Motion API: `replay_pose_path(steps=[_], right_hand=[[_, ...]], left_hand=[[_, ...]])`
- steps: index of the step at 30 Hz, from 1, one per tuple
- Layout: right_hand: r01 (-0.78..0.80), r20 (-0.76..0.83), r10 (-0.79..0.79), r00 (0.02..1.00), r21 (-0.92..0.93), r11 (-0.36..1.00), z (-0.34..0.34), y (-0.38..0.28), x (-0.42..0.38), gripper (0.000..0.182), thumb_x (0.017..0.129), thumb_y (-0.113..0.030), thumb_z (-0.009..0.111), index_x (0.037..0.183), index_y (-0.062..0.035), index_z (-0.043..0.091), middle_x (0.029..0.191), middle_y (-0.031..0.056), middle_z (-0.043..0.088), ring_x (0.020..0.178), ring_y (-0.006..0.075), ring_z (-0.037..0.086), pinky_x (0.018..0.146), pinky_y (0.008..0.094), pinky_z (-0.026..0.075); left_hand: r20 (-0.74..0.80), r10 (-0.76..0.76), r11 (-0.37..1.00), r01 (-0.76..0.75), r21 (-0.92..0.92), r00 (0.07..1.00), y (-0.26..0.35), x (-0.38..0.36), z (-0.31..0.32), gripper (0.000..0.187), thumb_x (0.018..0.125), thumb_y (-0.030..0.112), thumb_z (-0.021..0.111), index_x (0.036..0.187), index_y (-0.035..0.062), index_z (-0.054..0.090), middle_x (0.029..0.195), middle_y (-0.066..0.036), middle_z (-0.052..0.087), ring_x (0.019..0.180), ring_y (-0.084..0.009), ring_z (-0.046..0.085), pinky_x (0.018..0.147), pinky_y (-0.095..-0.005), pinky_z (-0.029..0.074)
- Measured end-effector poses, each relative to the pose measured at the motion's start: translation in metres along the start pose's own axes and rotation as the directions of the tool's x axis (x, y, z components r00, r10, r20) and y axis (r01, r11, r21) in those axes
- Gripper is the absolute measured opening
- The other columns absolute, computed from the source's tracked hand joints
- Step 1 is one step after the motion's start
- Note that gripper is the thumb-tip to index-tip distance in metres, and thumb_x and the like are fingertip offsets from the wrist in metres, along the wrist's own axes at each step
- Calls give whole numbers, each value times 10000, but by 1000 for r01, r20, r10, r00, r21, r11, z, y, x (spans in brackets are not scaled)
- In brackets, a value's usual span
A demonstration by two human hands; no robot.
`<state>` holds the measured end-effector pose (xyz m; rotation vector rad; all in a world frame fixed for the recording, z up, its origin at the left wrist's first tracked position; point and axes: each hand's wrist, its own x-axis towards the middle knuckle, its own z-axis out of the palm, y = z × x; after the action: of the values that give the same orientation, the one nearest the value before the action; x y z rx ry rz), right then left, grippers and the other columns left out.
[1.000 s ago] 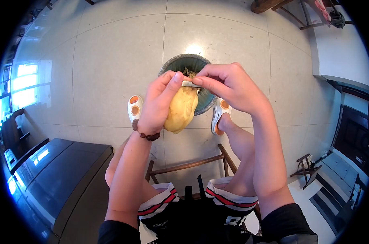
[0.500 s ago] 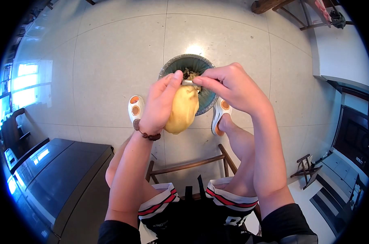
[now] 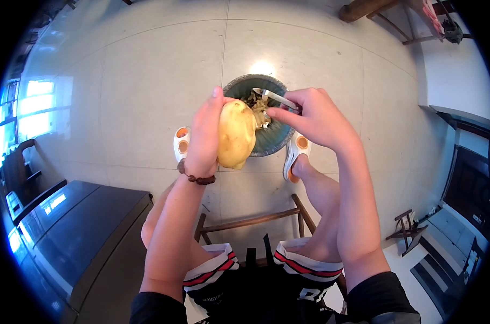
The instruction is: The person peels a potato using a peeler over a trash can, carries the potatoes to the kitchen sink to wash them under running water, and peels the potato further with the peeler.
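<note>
A large peeled yellow potato (image 3: pixel 236 135) rests in my left hand (image 3: pixel 205 132), whose fingers wrap its left side. My right hand (image 3: pixel 312 115) grips the handle of a metal peeler (image 3: pixel 277 99), its head pointing left, apart from the potato. Beneath both hands stands a round bin (image 3: pixel 266 147) with a greenish inside, and peelings (image 3: pixel 260 110) lie in it. The potato hides the bin's left part.
My feet in white and orange shoes (image 3: pixel 299 148) are on either side of the bin on the tiled floor (image 3: pixel 158 70). A wooden bar (image 3: pixel 250 221) crosses between my legs. A dark glossy table (image 3: pixel 88 221) stands at the left.
The peeler has come away from the potato's top and moved slightly right, showing more of its metal. The potato has turned in my left hand and shifted a little upward.
</note>
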<state>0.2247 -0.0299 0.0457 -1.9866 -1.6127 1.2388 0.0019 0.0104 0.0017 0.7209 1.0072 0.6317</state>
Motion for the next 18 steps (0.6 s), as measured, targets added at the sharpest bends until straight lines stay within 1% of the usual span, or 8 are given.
replay_pose_path(steps=[2, 4, 7, 9, 11, 12, 16, 18], right_hand=[[4, 14, -4, 1000, -21, 1000, 4, 4, 4, 365, 933, -329, 760, 852, 26, 734, 604, 157, 609, 525, 228, 535, 542, 377, 437], [8, 27, -7, 1000, -45, 999, 5, 8, 7, 332, 916, -301, 779, 873, 26, 739, 621, 168, 624, 533, 241, 552, 549, 376, 448], [-14, 61, 15, 998, -22, 1000, 5, 5, 11, 323, 890, -292, 809, 891, 22, 734, 627, 127, 628, 549, 186, 550, 555, 345, 443], [-8, -21, 15, 1000, 297, 955, 6, -7, 12, 317, 862, -284, 840, 897, 11, 731, 621, 30, 582, 580, 112, 523, 565, 304, 427], [21, -19, -16, 1000, 342, 939, 16, -17, 13, 304, 852, -266, 850, 916, 8, 734, 637, -4, 551, 601, 90, 505, 572, 289, 421], [42, -20, -37, 999, 388, 921, 18, -21, 14, 295, 843, -247, 859, 935, 5, 736, 653, -39, 520, 622, 68, 488, 578, 273, 414], [64, -50, -47, 998, 470, 880, 27, -8, 29, 265, 845, -188, 847, 1006, 0, 751, 666, -47, 501, 630, 67, 470, 584, 271, 413], [-34, -10, 45, 999, 509, 860, 17, -4, 31, 210, 850, -162, 849, 1004, -38, 778, 655, -90, 429, 616, 29, 390, 553, 260, 315]], left_hand=[[-89, 26, 999, -23, 38, 996, 0, 0, 0, 574, 1116, 528, 402, 1062, 14, 652, 936, -90, 713, 818, -148, 679, 739, -304, 576], [-90, 31, 999, -27, 46, 995, 1, 0, -3, 574, 1116, 525, 404, 1059, 12, 656, 934, -89, 712, 823, -146, 677, 748, -305, 573], [-104, 39, 998, -34, 43, 994, 0, 3, -7, 568, 1118, 513, 411, 1057, 8, 664, 933, -88, 711, 827, -144, 674, 761, -303, 568], [-125, 52, 998, -48, 30, 991, -3, 8, -12, 562, 1119, 504, 416, 1058, 6, 668, 933, -88, 712, 827, -143, 674, 765, -300, 564], [-116, 173, 975, -153, 162, 978, -9, 14, -16, 537, 1122, 477, 420, 1078, 4, 671, 943, -92, 712, 828, -145, 673, 766, -297, 561], [-119, 172, 975, -152, 161, 978, -7, 14, -14, 537, 1122, 477, 420, 1078, 4, 671, 943, -92, 712, 828, -145, 673, 766, -297, 561], [-74, 159, 978, -147, 150, 984, -3, 16, -11, 471, 1118, 413, 428, 1078, 12, 672, 969, -92, 707, 847, -153, 674, 777, -299, 557], [-56, 159, 977, -149, 150, 986, -5, 19, -15, 449, 1115, 387, 424, 1076, 15, 672, 985, -92, 704, 867, -157, 674, 794, -304, 555]])
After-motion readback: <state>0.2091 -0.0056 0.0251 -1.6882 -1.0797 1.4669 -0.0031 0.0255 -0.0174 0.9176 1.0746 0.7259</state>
